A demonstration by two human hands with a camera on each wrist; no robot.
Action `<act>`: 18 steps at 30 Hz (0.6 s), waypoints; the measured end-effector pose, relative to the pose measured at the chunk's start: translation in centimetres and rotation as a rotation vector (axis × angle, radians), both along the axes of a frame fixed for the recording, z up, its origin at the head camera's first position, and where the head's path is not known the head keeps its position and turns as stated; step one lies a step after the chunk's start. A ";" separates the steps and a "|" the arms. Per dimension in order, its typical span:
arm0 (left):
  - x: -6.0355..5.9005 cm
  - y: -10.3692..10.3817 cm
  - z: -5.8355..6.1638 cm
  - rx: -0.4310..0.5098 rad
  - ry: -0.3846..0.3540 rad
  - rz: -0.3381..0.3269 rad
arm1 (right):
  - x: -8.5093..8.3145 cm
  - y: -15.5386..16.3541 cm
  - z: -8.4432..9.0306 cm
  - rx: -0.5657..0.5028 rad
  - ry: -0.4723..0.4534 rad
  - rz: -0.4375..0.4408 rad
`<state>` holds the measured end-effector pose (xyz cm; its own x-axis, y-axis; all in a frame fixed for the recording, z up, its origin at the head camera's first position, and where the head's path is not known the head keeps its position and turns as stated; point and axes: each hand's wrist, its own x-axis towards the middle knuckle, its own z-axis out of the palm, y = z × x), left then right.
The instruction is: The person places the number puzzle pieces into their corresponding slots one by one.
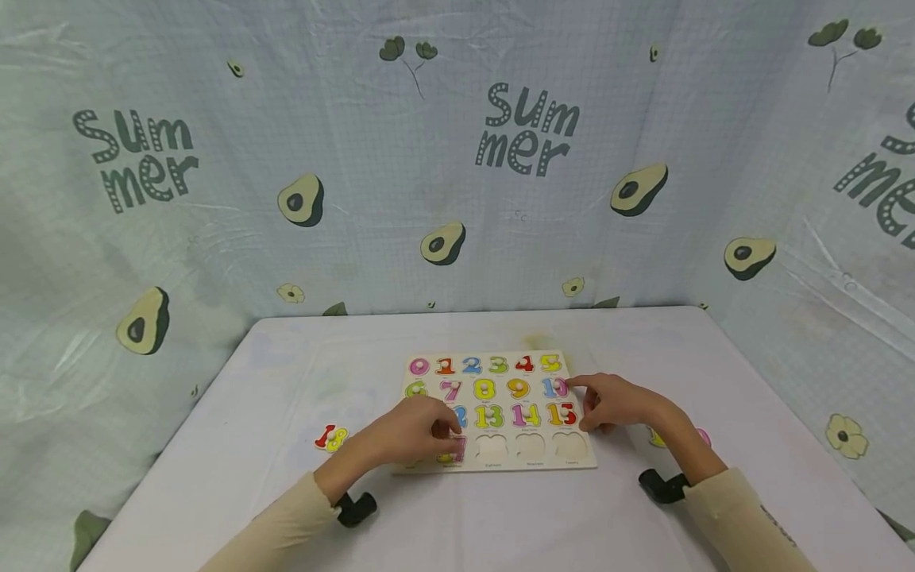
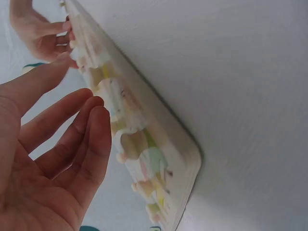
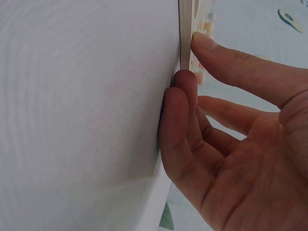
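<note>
A pale wooden number puzzle board (image 1: 507,467) lies on the table with bright numerals in its upper rows. Over its lower left part hovers my left hand (image 1: 418,429), fingers loosely bent and thumb apart, holding nothing; it is close over the 17 piece (image 1: 460,450) and partly hides it. My right hand (image 1: 616,401) grips the board's right edge: in the right wrist view the thumb (image 3: 207,43) lies on the top side and fingertips sit against the edge. Its index finger reaches the 10 piece (image 1: 555,388). Three bare recesses (image 1: 530,447) show in the bottom row.
Left of the board a red and yellow 18 piece (image 1: 332,438) lies on the white table (image 1: 286,381). Beyond my right forearm, partly hidden by it, are a yellow piece (image 1: 656,437) and a pink piece (image 1: 704,437). A printed curtain (image 1: 372,159) encloses the table's back and sides.
</note>
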<state>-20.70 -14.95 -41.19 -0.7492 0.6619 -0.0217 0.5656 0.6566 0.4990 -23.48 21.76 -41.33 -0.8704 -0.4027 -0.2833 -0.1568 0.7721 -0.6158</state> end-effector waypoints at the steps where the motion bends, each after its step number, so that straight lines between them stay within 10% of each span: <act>1: 0.0 -0.3 0.2 0.015 0.003 0.015 | 0.0 0.0 0.0 -0.001 -0.001 0.000; 18: -0.4 -10.5 2.2 0.181 0.086 0.310 | -0.1 0.0 -0.3 0.010 -0.011 -0.010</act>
